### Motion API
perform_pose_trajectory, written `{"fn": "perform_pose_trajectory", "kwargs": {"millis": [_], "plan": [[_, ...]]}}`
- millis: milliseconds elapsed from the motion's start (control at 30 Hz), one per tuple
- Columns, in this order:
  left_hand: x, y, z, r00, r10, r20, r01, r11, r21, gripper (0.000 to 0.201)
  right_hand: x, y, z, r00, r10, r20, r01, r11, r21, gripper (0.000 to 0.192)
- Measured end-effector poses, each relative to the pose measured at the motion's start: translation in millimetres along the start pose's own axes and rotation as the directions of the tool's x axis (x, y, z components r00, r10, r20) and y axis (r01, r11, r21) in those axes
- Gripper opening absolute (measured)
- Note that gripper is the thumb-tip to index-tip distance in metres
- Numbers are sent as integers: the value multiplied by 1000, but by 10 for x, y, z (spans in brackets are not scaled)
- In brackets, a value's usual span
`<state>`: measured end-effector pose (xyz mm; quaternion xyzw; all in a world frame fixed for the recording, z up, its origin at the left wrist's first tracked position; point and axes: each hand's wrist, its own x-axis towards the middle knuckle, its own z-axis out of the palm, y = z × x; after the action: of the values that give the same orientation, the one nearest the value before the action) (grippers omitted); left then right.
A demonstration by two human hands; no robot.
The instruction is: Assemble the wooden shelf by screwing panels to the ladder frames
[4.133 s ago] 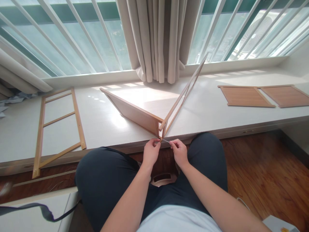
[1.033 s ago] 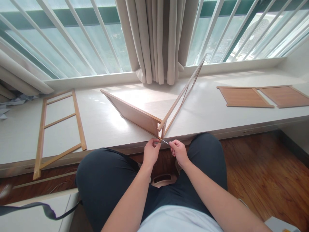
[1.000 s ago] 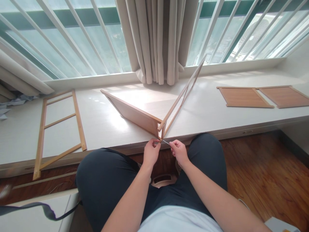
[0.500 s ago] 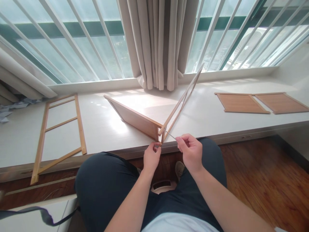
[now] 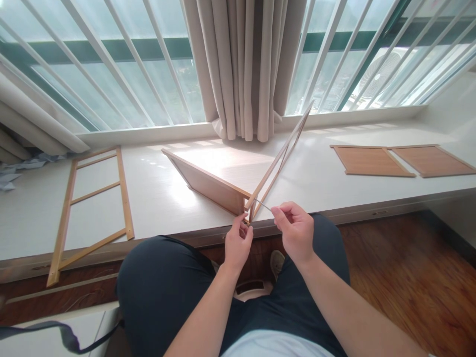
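At a white worktop (image 5: 312, 171) beneath a barred window, a person seated in dark trousers (image 5: 156, 277) works with both bare hands at the corner where two wooden pieces meet. A solid panel (image 5: 210, 184) and an open frame (image 5: 265, 179) stand on edge there, forming a V that widens toward the window, its point close to the worktop's front edge. The right hand (image 5: 297, 232) pinches a thin metal rod (image 5: 263, 204) between thumb and fingers, the far end of the rod reaching the open frame near the top of the corner. The left hand (image 5: 238, 243) has its fingertips at the lower part of that corner, though whether its grip is closed on the wood cannot be told. To the left, a ladder-like frame (image 5: 125, 198) lies flat, its near end jutting past the worktop's edge. To the right, two brown panels (image 5: 374, 161) lie flat, side by side. Beige curtains (image 5: 243, 69) hang at the center of the window, while a dark strap (image 5: 70, 339) trails over a white surface at lower left, above the wood floor (image 5: 390, 277).
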<state>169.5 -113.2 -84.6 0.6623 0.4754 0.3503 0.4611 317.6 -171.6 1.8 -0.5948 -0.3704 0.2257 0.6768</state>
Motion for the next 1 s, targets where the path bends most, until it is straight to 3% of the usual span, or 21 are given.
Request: {"fn": "perform_pose_trajectory", "kwargs": {"millis": [667,800,900,1000], "plan": [[38,27,51,999,-43,-28,40,994,-98,40,127,-37,-96,995,-59,77,68,989,-129,30],[40,17,57,999,-44,-30,40,994,-98,40,145,-66,-112,973,-202,114,223,949,-224,26],[37,26,55,999,-44,-31,41,995,-89,40,157,-124,-135,909,-373,187,415,854,-314,22],[33,39,51,999,-41,-33,38,996,-83,39,162,-183,-155,873,-427,237,487,795,-361,22]]}}
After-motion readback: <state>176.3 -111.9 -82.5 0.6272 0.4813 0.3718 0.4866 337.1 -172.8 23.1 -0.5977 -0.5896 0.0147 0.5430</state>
